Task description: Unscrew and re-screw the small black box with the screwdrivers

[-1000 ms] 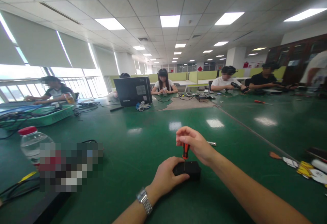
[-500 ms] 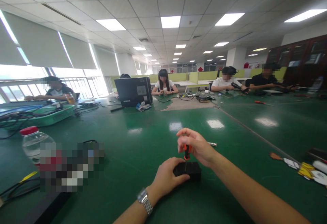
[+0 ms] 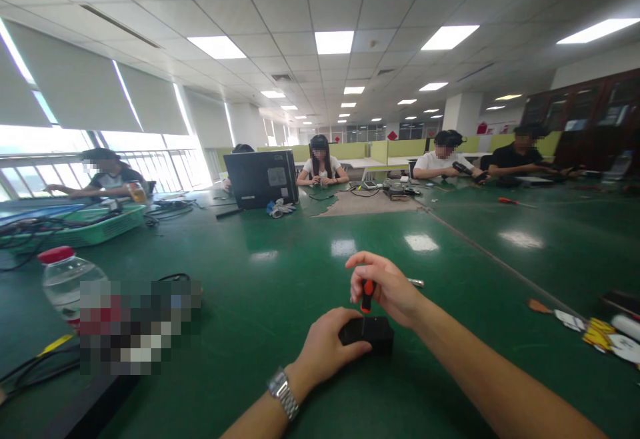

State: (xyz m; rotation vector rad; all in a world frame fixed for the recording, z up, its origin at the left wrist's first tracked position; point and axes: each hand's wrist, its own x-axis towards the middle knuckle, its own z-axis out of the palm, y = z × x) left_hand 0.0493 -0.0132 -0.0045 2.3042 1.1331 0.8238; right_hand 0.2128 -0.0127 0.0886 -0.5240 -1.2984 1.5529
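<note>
A small black box-shaped block (image 3: 380,335) rests on the green tabletop in front of me. My left hand (image 3: 327,342) grips its left end, with the thumb along the near side and fingers at the far side. Above the block, my right hand (image 3: 383,285) is closed around the orange and black handle of a screwdriver (image 3: 367,299). The screwdriver stands nearly upright, its thin shaft reaching down to the block's top. Whether the tip sits in a screw is too small to tell. Just beyond my right hand lies a short silver metal piece (image 3: 416,283), partly hidden.
Left of me stand a red-capped bottle (image 3: 65,279) and cables; farther off is a green basket (image 3: 110,227). A black computer case (image 3: 260,179), gloves (image 3: 281,209) and another screwdriver (image 3: 515,202) lie across the table. Several people sit around it.
The screwdriver's handle has turned slightly within my right hand's fingers. My left hand and the black block have kept their place.
</note>
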